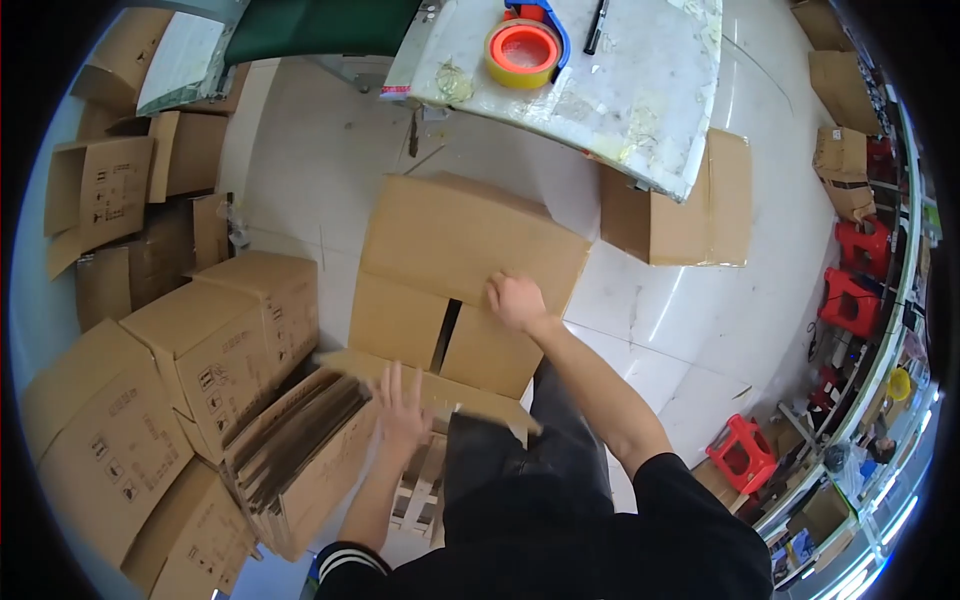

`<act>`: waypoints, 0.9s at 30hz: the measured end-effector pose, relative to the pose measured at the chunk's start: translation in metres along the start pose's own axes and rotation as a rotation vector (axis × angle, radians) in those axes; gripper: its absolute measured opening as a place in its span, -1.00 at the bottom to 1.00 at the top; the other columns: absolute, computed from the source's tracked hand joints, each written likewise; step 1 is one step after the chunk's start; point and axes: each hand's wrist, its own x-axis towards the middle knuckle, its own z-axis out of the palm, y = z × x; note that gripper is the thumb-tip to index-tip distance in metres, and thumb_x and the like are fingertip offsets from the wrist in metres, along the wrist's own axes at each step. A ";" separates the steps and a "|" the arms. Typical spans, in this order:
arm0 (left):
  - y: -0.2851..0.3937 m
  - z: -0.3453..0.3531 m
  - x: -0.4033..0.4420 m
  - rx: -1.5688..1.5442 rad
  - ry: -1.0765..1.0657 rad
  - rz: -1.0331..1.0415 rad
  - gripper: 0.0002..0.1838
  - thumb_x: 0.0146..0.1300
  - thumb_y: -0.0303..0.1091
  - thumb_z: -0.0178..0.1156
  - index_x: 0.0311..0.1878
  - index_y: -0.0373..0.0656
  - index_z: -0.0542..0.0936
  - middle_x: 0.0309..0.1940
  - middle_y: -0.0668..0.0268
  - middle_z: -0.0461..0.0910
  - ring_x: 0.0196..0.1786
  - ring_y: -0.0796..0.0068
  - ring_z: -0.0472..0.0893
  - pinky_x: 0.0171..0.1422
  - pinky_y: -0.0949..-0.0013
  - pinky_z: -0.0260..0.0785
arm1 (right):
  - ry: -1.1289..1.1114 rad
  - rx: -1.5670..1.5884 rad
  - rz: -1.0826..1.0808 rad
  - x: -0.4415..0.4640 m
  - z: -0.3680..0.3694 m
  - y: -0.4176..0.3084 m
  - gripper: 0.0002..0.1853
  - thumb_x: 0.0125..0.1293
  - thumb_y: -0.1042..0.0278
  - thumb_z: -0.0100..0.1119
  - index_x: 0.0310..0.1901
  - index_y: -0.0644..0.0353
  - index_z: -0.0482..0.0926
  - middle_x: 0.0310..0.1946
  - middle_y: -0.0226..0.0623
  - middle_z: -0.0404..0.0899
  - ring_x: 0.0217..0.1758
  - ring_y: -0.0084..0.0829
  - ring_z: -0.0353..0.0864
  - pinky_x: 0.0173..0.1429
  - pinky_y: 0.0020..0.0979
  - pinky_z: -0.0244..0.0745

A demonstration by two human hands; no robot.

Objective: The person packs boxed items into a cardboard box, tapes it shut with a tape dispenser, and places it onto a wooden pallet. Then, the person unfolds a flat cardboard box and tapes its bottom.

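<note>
In front of my legs stands a cardboard box [400, 310] with its two side flaps folded in and a dark narrow gap between them. Its wide far flap [470, 225] is folded outward, and the near flap [460, 395] sticks out toward me. My right hand [518, 300] rests on the right side flap near the far fold, fingers curled into a loose fist. Fingers stretched and spread, my left hand [402, 408] is at the near flap's left part; slight blur hides whether it touches. Flattened cartons [320, 460] stand stacked upright just left of it.
A worktable [640, 110] ahead carries a tape dispenser [525, 50] and a black marker [597, 27]. Closed cartons [215, 350] line the left. Another open box [700, 200] sits beneath the table's right side. Red stools [742, 455] and shelving stand at right.
</note>
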 end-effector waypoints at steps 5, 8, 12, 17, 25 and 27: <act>0.003 0.087 0.141 -0.032 0.026 -0.126 -0.25 0.36 -0.02 0.09 0.50 -0.18 0.13 0.50 -0.23 -0.09 0.56 -0.18 -0.08 0.57 -0.26 -0.26 | 0.112 0.273 -0.022 0.011 -0.036 0.014 -0.73 0.32 0.26 0.10 -0.11 0.26 0.64 -0.31 -0.02 0.69 -0.18 -0.09 0.70 0.02 -0.21 0.56; 0.006 0.114 0.149 0.002 0.031 -0.256 -0.20 0.39 -0.01 0.06 0.54 -0.18 0.01 0.52 -0.22 -0.16 0.57 -0.17 -0.13 0.58 -0.21 -0.26 | 0.270 0.322 -0.137 -0.002 -0.107 -0.021 -0.76 0.27 0.32 0.14 -0.12 0.28 0.63 -0.35 -0.03 0.68 -0.22 -0.08 0.69 -0.03 -0.21 0.56; 0.009 0.110 0.143 -0.097 0.079 -0.279 -0.23 0.38 -0.10 0.11 0.53 -0.18 0.05 0.53 -0.19 -0.15 0.57 -0.18 -0.13 0.59 -0.17 -0.21 | 0.850 0.315 -0.245 0.033 -0.217 -0.050 -0.79 0.17 0.43 0.22 -0.16 0.30 0.60 -0.32 -0.03 0.66 -0.19 -0.11 0.68 -0.06 -0.21 0.54; -0.013 0.096 0.103 -0.281 0.121 -0.258 -0.30 0.37 -0.23 0.14 0.50 -0.20 0.13 0.53 -0.18 -0.15 0.56 -0.20 -0.09 0.58 -0.08 -0.10 | 1.144 0.000 -0.324 0.124 -0.274 -0.060 -0.48 0.19 0.25 0.17 0.09 0.50 0.43 -0.08 0.22 0.57 0.06 0.11 0.56 0.22 -0.11 0.44; 0.000 0.095 0.111 -0.212 0.094 -0.239 -0.31 0.36 -0.17 0.14 0.49 -0.17 0.18 0.52 -0.18 -0.09 0.56 -0.17 -0.05 0.56 -0.17 -0.11 | 0.749 0.193 -0.090 0.101 -0.255 -0.065 -0.64 0.24 0.36 0.11 -0.01 0.42 0.39 -0.26 0.19 0.61 -0.10 0.08 0.65 0.02 -0.10 0.52; -0.001 0.090 0.108 -0.150 0.046 -0.232 -0.29 0.36 -0.15 0.15 0.50 -0.17 0.16 0.52 -0.17 -0.10 0.56 -0.15 -0.06 0.55 -0.20 -0.14 | 0.667 0.337 -0.159 0.054 -0.223 -0.075 -0.66 0.26 0.45 0.06 0.04 0.38 0.35 -0.21 0.19 0.60 -0.10 0.06 0.66 0.00 -0.15 0.53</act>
